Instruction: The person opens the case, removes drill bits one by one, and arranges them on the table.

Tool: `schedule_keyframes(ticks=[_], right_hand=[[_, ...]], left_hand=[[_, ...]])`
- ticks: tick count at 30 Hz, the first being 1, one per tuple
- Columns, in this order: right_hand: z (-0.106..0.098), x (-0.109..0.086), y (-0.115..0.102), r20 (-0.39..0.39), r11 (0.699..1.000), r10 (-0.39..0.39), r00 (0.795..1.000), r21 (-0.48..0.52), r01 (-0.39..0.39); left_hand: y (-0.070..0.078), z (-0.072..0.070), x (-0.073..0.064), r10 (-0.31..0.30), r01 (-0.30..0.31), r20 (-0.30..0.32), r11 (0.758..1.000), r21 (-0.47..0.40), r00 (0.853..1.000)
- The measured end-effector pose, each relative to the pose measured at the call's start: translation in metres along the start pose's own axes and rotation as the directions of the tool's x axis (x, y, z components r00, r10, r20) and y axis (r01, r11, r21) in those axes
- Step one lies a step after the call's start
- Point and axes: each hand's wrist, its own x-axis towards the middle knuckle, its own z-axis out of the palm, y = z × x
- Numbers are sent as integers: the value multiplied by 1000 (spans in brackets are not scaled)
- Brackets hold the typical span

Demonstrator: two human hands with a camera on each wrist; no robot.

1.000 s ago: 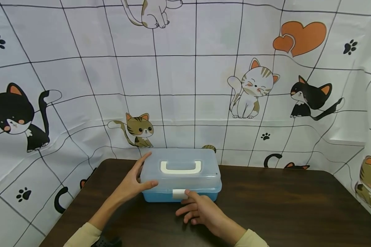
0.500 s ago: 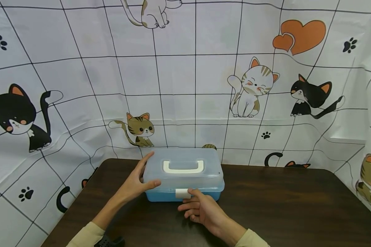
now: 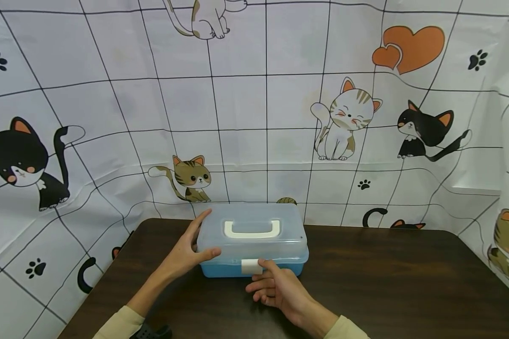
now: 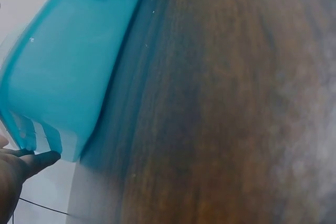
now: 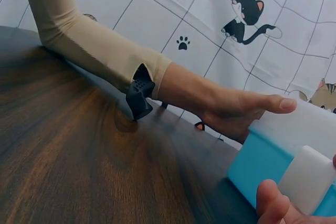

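A plastic storage box (image 3: 220, 242) with a clear frosted lid, a blue base and a white handle (image 3: 252, 234) stands closed on the desk. My left hand (image 3: 184, 254) holds its left end, thumb on the lid's front and the other fingers along the side. In the left wrist view, fingertips touch the end of the blue base (image 4: 63, 72). My right hand (image 3: 284, 289) is at the front, thumb tip on the right edge of the white latch (image 3: 249, 267). Its other fingers lie loosely bent below; in the right wrist view a fingertip shows near the latch (image 5: 310, 177).
The box stands on a dark brown wooden desk (image 3: 386, 282) near its back edge. Behind it hangs a white grid-lined sheet (image 3: 242, 103) printed with cats. A black strap piece (image 5: 139, 93) sits at the left sleeve's cuff.
The box and both hands have shifted slightly to the right since the first frame. The right thumb stays at the latch and the lid remains closed.
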Motion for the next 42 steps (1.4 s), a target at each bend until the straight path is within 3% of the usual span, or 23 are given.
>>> schedule_keyframes(ticks=[21, 42], right_hand=[[1, -5, -11, 52, 997, 74, 996, -32, -72], [-2, -22, -21, 37, 978, -28, 999, -204, 35]], left_hand=[[0, -4, -4, 20, -20, 5, 1000, -3, 1000], [-2, 0, -3, 32, -32, 14, 999, 2, 999]])
